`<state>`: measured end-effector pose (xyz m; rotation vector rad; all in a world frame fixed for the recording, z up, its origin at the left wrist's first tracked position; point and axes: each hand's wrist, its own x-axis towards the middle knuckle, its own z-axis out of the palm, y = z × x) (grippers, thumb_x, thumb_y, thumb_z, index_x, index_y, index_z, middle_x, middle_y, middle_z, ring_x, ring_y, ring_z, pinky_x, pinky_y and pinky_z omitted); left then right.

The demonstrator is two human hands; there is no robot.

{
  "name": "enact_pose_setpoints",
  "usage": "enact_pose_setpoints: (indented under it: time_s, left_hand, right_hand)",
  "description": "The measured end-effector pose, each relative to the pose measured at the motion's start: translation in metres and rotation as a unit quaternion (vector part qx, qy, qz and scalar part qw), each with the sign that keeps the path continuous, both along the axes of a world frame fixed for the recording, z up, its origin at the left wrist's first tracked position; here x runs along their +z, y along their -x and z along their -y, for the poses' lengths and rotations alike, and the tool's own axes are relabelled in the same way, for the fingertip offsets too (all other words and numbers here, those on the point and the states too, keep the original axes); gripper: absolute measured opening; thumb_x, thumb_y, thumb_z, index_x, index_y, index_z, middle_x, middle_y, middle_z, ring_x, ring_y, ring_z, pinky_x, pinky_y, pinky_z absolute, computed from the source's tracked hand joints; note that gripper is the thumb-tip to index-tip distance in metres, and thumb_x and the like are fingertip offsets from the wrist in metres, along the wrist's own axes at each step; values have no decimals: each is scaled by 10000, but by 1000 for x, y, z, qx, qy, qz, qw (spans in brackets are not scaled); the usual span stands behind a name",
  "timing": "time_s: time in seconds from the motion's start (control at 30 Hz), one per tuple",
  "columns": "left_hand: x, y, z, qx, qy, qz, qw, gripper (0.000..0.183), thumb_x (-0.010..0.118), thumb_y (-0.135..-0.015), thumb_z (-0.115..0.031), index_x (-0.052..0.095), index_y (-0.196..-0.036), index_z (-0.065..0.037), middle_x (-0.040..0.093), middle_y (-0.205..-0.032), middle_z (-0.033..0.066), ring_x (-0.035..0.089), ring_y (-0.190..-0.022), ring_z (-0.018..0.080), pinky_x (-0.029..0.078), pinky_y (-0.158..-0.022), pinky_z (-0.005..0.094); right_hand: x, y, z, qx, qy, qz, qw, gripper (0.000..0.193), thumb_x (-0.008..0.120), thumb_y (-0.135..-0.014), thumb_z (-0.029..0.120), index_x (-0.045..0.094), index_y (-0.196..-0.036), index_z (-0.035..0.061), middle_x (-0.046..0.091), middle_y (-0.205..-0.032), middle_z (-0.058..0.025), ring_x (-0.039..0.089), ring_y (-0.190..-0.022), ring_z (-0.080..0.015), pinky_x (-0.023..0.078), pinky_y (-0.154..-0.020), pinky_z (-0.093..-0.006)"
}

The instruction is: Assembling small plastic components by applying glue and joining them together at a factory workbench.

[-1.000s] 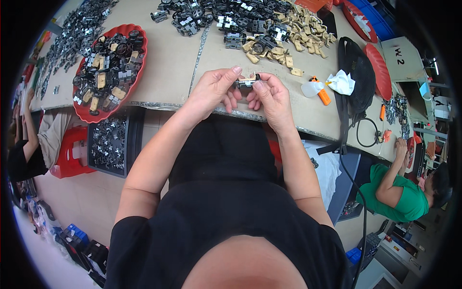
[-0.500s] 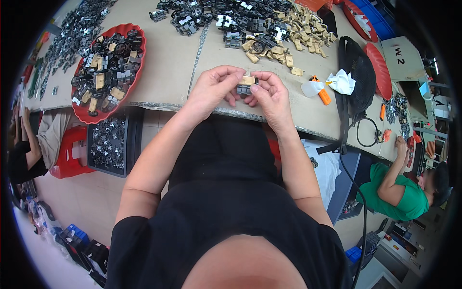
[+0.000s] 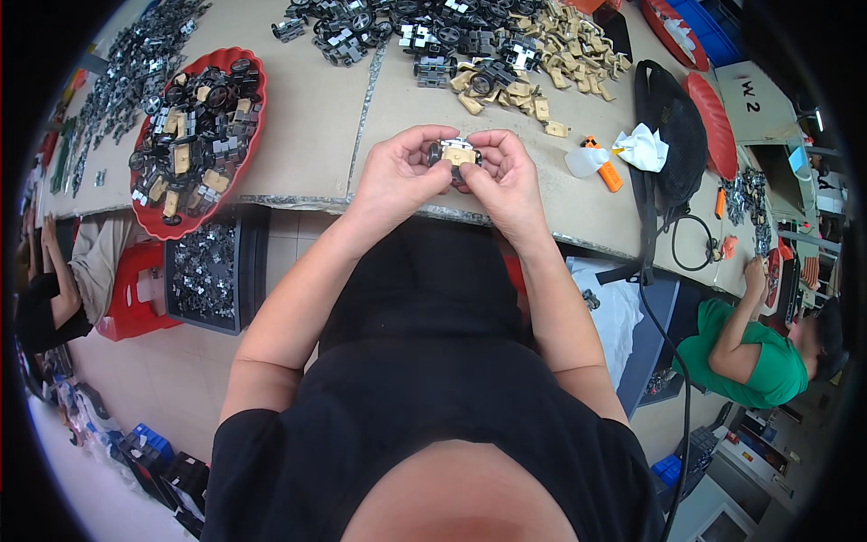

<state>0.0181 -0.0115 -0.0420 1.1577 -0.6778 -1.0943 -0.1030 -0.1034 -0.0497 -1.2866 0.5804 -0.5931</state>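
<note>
Between my two hands, just above the table's front edge, is a small toy car chassis (image 3: 458,155) with a tan plastic part on it and dark wheels at its sides. My left hand (image 3: 404,172) grips its left side, thumb against the near edge. On the other side my right hand (image 3: 502,176) pinches it, thumb pressed on the tan part. Fingers partly hide the chassis underneath. Beyond my hands lie a heap of black and grey wheeled chassis (image 3: 438,41) and a pile of loose tan parts (image 3: 573,54).
A red scalloped tray (image 3: 257,126) of assembled pieces stands at the left. To the right are a small white bottle (image 3: 582,163), an orange tool (image 3: 611,176), crumpled tissue (image 3: 643,147) and a black bag (image 3: 673,135). A grey bin (image 3: 246,271) sits below. A person in green (image 3: 754,357) works at right.
The chassis has been turned, so its tan part now faces the near side with wheels showing at both sides. Both thumbs have come closer together on it.
</note>
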Motion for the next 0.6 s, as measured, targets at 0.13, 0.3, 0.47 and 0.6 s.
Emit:
enact_pose_setpoints:
  time_s: [0.13, 0.3, 0.47, 0.6]
  left_hand:
    - [1, -1, -1, -10, -17, 14, 1000, 325, 522, -811, 14, 514, -1136, 21, 578, -948, 49, 566, -762, 54, 493, -648, 189]
    - [0, 0, -1, -6, -19, 36, 999, 333, 519, -813, 24, 504, -1145, 22, 574, -949, 47, 570, -773, 56, 497, -655, 188]
    - [1, 2, -1, -8, -4, 17, 1000, 337, 510, -821, 31, 492, -1156, 21, 566, -949, 46, 574, -798, 64, 504, -679, 195]
    - [-1, 2, -2, -8, -8, 42, 999, 328, 502, -820, 42, 488, -1147, 17, 558, -959, 57, 572, -827, 75, 503, -720, 211]
  right_hand:
    - [-1, 0, 1, 8, -10, -7, 1000, 292, 570, -763, -24, 441, -1026, -23, 581, -887, -90, 566, -788, -81, 468, -683, -201]
    - [-2, 0, 4, 21, -2, -23, 1000, 299, 570, -755, -21, 440, -1024, -22, 579, -885, -77, 563, -779, -77, 464, -681, -204]
    - [-2, 2, 3, 12, -13, -2, 1000, 303, 563, -743, -18, 439, -1020, -23, 573, -881, -75, 559, -782, -80, 463, -685, -205]
    - [-4, 1, 3, 19, 24, -17, 999, 307, 556, -743, -21, 435, -1025, -19, 567, -897, -81, 556, -795, -83, 465, -688, -209]
